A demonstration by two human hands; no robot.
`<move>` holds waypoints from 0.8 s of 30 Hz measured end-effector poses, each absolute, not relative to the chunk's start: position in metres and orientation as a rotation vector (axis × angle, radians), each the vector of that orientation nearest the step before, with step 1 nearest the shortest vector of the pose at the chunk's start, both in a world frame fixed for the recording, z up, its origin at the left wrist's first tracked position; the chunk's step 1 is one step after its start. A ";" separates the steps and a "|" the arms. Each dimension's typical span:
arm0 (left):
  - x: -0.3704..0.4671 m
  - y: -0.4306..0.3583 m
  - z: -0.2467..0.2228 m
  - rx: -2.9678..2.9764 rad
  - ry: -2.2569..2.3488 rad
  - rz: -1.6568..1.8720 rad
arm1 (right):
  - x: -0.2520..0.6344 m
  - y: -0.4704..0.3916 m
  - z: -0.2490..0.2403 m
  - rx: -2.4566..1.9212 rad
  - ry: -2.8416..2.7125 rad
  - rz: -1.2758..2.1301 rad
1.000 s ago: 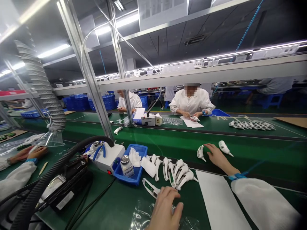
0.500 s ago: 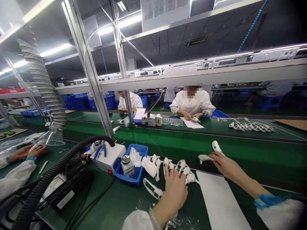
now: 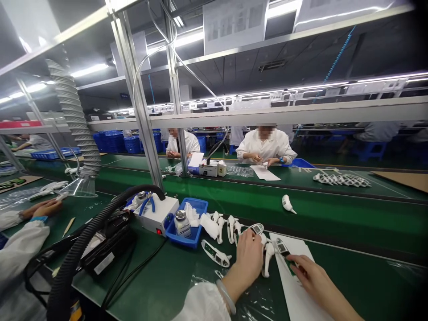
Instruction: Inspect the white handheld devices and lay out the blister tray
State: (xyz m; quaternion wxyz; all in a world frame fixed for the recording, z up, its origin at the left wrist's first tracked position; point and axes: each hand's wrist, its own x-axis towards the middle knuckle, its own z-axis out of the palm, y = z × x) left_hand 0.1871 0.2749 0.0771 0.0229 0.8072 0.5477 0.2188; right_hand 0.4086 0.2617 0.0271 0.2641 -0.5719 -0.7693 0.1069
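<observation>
Currently, the right hand (image 3: 309,273) pinches a windowed white piece (image 3: 281,244), tilted, above the white sheet (image 3: 304,299) on the green surface (image 3: 143,276). The left hand (image 3: 249,253), fingers curled, is over the row of white casings (image 3: 231,228) along the surface's far edge; whether it grips one, I cannot tell. Nearer the near edge lies a lone casing (image 3: 216,254). Left of the row, a blue tray (image 3: 182,241) holds a bottle (image 3: 182,223). Beyond the far edge, another casing (image 3: 287,204) rests on the green belt (image 3: 234,196).

Factory assembly line, green conveyor (image 3: 234,199), white-coated workers (image 3: 262,146)
</observation>
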 end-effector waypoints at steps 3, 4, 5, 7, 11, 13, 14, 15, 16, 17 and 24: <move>0.178 0.293 0.082 2.593 1.661 0.558 | 0.398 0.256 0.040 -1.616 -2.047 0.317; 0.176 0.298 0.083 2.615 1.654 0.511 | 0.391 0.252 0.043 -1.627 -2.044 0.295; 0.176 0.302 0.084 2.627 1.657 0.467 | 0.383 0.248 0.047 -1.631 -2.049 0.282; 0.178 0.306 0.086 2.615 1.691 0.394 | 0.365 0.240 0.051 -1.644 -2.076 0.288; 0.185 0.299 0.096 2.490 1.778 0.339 | 0.343 0.242 0.053 -1.801 -2.096 0.039; 0.184 0.291 0.101 2.430 1.775 0.340 | 0.343 0.250 0.053 -1.857 -2.154 -0.117; 0.182 0.286 0.103 2.404 1.766 0.342 | 0.345 0.254 0.054 -1.872 -2.195 -0.153; 0.180 0.281 0.104 2.378 1.755 0.346 | 0.348 0.257 0.054 -1.884 -2.227 -0.165; 0.177 0.276 0.104 2.353 1.743 0.355 | 0.351 0.259 0.055 -1.892 -2.247 -0.162; 0.174 0.270 0.103 2.329 1.727 0.368 | 0.353 0.258 0.055 -1.892 -2.261 -0.139; 0.163 0.239 0.084 2.229 1.572 0.576 | 0.374 0.240 0.041 -1.872 -2.294 -0.051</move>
